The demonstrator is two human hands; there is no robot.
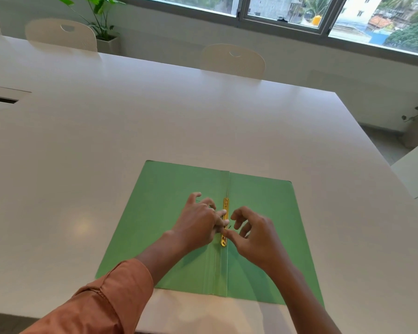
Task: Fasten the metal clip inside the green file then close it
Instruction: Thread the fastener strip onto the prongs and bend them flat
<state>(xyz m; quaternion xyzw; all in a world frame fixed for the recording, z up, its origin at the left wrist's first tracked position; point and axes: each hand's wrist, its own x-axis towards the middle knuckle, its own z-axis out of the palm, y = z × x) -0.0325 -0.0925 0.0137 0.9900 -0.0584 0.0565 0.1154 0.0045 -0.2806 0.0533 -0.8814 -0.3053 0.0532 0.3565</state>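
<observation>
The green file [263, 196] lies open and flat on the white table, its spine running away from me. Along the spine sits the gold metal clip [225, 206], a thin strip with a prong pointing toward the far edge. My left hand [199, 219] rests on the left cover, its fingertips pressing on the middle of the clip. My right hand [256, 233] hovers just right of the spine, fingers curled, with one fingertip touching the near end of the clip. The clip's middle is hidden under my fingers.
The white table [155, 121] stretches far to the left and back; its right edge runs diagonally past the file. Two white chairs [232, 60] stand at the far side, with a potted plant [101, 22] behind. A slot [0, 100] is cut in the table at far left.
</observation>
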